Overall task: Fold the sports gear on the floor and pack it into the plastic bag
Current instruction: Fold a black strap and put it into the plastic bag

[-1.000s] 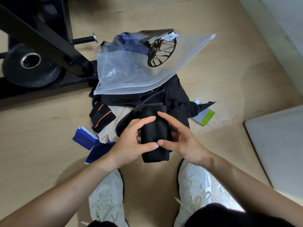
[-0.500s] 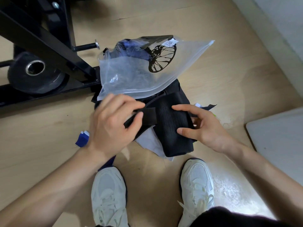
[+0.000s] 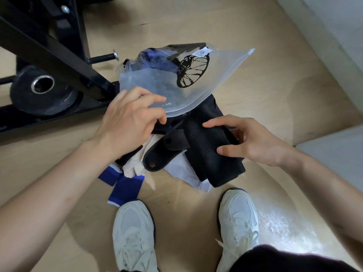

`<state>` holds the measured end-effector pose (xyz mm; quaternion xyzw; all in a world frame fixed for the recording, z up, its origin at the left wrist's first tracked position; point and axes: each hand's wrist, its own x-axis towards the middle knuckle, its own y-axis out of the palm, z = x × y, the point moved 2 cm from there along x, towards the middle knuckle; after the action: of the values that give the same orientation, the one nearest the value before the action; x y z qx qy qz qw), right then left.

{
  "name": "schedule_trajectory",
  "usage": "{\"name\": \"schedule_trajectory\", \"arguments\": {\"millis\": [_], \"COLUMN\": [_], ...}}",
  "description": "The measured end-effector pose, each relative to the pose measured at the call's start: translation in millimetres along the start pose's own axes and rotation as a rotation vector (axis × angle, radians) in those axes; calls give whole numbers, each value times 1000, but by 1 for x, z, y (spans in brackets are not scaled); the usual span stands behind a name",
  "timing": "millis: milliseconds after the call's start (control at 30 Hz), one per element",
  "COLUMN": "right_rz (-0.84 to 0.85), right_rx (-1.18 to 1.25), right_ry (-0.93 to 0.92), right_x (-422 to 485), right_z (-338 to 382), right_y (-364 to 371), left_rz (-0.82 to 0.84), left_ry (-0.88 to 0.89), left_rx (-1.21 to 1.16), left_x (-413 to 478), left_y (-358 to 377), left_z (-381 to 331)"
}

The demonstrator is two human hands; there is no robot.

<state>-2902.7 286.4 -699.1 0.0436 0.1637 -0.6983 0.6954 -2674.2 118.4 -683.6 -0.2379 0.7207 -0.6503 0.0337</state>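
Observation:
A clear plastic bag (image 3: 196, 83) with a black wheel print lies on the heap of gear, with blue and black items (image 3: 157, 59) inside its far end. My left hand (image 3: 127, 122) is at the bag's near edge, fingers curled around it. My right hand (image 3: 253, 142) grips a folded black ribbed wrap (image 3: 208, 154) between thumb and fingers, just below the bag's edge. The wrap's black strap with holes (image 3: 157, 158) hangs loose to the left. Blue wristbands (image 3: 125, 187), a cream cloth (image 3: 135, 163) and a white cloth (image 3: 184, 171) lie underneath on the wooden floor.
A black machine frame (image 3: 49, 52) and a weight plate (image 3: 41, 91) stand close on the left, touching the heap. My two white shoes (image 3: 133, 232) (image 3: 238, 218) are just in front of it. A pale board (image 3: 334, 154) lies at right, and a wall (image 3: 324, 26) runs along the far right.
My left hand has let go of the strap and moved up to the bag's near edge. My right hand keeps the folded wrap, now carried forward toward the bag.

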Motion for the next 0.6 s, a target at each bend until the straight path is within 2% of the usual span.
{"name": "schedule_trajectory", "arguments": {"millis": [200, 333, 433, 600], "right_rz": [81, 120, 78, 56], "right_rx": [-86, -187, -242, -793], "right_ry": [-7, -81, -133, -291], "right_x": [2, -1, -7, 1], "right_z": [7, 20, 31, 45], "right_y": [6, 6, -1, 2], "left_rz": [-77, -111, -87, -55], "left_ry": [-50, -220, -372, -528], "left_rx": [-141, -365, -561, -673], "left_x": [4, 7, 10, 17], "left_y": [2, 1, -2, -5], "left_z": [3, 6, 9, 9]}}
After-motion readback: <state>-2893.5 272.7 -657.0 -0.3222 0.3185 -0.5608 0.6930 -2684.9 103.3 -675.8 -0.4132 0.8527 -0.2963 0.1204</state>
